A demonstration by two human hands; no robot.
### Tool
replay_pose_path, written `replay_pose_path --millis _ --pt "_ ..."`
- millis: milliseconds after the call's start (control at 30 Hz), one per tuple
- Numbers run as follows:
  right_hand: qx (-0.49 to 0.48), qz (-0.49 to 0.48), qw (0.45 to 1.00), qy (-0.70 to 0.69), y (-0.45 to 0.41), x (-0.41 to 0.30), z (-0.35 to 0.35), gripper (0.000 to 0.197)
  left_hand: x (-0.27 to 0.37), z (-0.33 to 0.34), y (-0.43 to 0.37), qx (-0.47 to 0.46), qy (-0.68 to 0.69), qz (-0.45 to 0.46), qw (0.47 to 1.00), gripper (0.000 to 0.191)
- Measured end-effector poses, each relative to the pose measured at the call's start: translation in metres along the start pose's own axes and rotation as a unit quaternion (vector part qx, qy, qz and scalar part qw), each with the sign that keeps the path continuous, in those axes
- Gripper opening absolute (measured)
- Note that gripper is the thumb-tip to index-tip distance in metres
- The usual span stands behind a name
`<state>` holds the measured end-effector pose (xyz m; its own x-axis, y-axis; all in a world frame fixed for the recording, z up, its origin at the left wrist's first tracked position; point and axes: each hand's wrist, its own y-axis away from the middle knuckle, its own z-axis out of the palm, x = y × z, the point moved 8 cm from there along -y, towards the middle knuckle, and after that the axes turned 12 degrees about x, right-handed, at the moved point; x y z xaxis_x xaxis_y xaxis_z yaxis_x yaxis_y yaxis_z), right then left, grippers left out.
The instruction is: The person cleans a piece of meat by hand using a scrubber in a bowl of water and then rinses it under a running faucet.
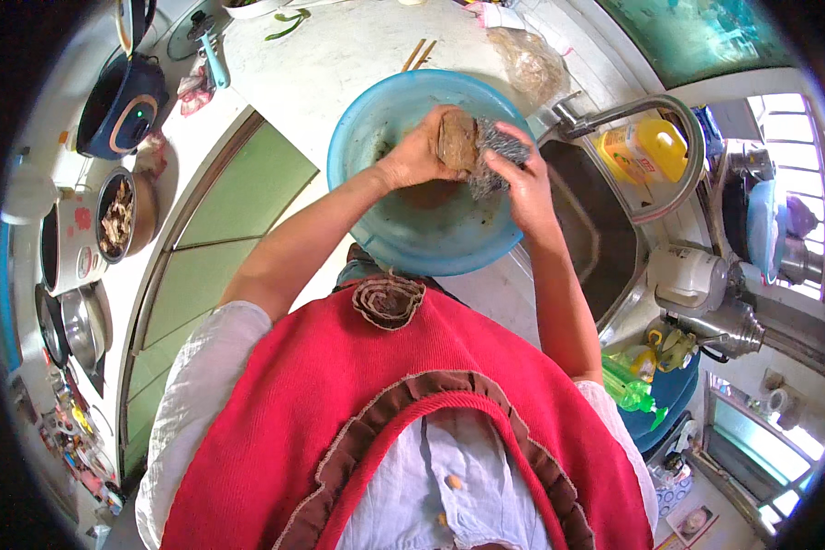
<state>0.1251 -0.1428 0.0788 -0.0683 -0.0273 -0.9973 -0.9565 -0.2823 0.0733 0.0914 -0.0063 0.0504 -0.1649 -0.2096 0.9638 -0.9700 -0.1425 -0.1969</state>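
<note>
Over a blue plastic basin [419, 240], my left hand [419, 148] grips a brownish block-like piece of food [459, 142], perhaps cured meat; its exact kind is unclear. My right hand [526, 182] is closed around a grey metal scouring pad [495, 155], which touches the right side of the piece. Some murky liquid and dark bits lie at the basin's bottom, partly hidden under my hands.
Right of the basin are a dark sink [570, 206], a faucet [591, 127] and a yellow jug [643, 151]. Chopsticks [419, 55] and a crumpled plastic bag [529, 62] lie behind it. A pot of food pieces [118, 216] stands at left.
</note>
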Motion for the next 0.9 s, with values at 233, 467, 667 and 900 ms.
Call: replay_pose_path --millis 233,467,667,900 --pt "-0.03 -0.07 0.995 0.06 0.003 -0.007 0.019 0.036 -0.016 -0.007 0.016 0.112 0.011 -0.012 0.994 0.087" --pt "-0.063 -0.32 0.862 0.387 0.007 -0.059 0.062 0.031 -0.006 0.003 0.007 0.07 0.008 -0.01 0.998 0.082" --pt "-0.055 -0.321 0.871 0.368 -0.007 -0.061 0.072 0.028 -0.04 -0.002 -0.001 0.046 -0.021 0.022 0.998 0.074" --pt "-0.039 -0.343 0.826 0.445 -0.018 -0.056 0.077 0.027 -0.014 0.006 0.0 0.011 -0.055 0.001 0.998 0.074"
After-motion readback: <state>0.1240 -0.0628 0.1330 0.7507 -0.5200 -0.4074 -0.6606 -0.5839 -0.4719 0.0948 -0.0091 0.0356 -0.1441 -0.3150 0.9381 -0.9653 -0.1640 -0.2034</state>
